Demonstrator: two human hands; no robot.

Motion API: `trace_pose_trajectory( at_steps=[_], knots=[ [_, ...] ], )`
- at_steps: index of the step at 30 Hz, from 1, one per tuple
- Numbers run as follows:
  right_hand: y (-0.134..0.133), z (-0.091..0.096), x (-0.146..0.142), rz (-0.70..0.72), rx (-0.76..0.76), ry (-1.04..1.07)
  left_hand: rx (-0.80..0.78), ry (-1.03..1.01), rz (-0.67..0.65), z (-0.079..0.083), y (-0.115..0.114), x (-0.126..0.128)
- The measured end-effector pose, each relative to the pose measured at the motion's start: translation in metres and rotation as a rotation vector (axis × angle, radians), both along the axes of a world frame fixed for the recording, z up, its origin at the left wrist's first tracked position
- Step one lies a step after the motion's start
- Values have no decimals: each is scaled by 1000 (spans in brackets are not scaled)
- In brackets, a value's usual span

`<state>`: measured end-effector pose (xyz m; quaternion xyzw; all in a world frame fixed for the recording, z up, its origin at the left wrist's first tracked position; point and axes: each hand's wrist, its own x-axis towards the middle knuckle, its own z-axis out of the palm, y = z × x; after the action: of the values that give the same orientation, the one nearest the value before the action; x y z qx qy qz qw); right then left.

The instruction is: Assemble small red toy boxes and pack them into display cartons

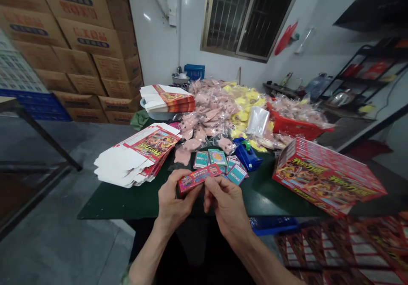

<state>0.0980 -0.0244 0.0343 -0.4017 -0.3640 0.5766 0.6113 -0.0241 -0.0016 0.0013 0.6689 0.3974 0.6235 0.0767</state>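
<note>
A small red printed box (pixel 196 179) lies tilted between my two hands, over the near edge of the dark green table. My left hand (pixel 174 202) is wrapped round its left end. The fingers of my right hand (pixel 225 198) pinch the box's right end, with thumb and forefinger closed against it. Just beyond the box are several printed cards (pixel 202 159) in loose piles. Pink animal-shaped pieces (pixel 191 144) in clear bags lie behind the cards. Beside the cards stands a blue tape dispenser (pixel 247 155) with a green core.
Flattened red-and-white cartons (pixel 140 153) are stacked on the left, with another stack (pixel 168 100) behind. Closed red boxes (pixel 321 174) stand in a row on the right. Yellow bagged pieces (pixel 245 96) and a red basket (pixel 293 125) lie farther back. Filled boxes (pixel 338 242) sit below right.
</note>
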Motion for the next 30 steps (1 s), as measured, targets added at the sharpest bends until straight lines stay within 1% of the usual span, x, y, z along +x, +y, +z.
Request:
trace_pose_trajectory(
  at_steps=[4,6,8,13,15,17,20,22,23,25,26,27,28,30],
  knots=[
    [-2,2,-2,-5,-54,0,38,160,-99,7,1,-6],
    [-2,1,-2,14,-103,19,58,271,-148,11,2,-9],
    [-2,-1,-2,35,-144,48,59,336,-184,15,3,-11],
    [2,-11,-7,17,-177,108,5,292,-231,21,1,-14],
    [3,-20,-11,21,-178,150,-9,242,-223,21,2,-12],
    [3,-31,-16,58,-184,212,-8,187,-173,21,3,-6],
    [6,-47,-21,165,-243,281,2,121,-49,21,9,4],
    [7,-54,-21,259,-311,268,-15,102,2,21,13,5],
    [7,-57,-19,301,-340,252,-34,106,3,21,15,3],
    [3,-60,-11,352,-380,226,-102,137,-48,22,19,-7],
    [0,-62,-5,346,-387,212,-153,145,-90,23,21,-15],
    [-4,-63,2,307,-382,183,-213,129,-135,23,22,-22],
    [-8,-63,10,232,-364,125,-279,79,-178,23,23,-29],
    [-17,-63,30,13,-288,-63,-422,-117,-270,23,22,-37]
  ],
)
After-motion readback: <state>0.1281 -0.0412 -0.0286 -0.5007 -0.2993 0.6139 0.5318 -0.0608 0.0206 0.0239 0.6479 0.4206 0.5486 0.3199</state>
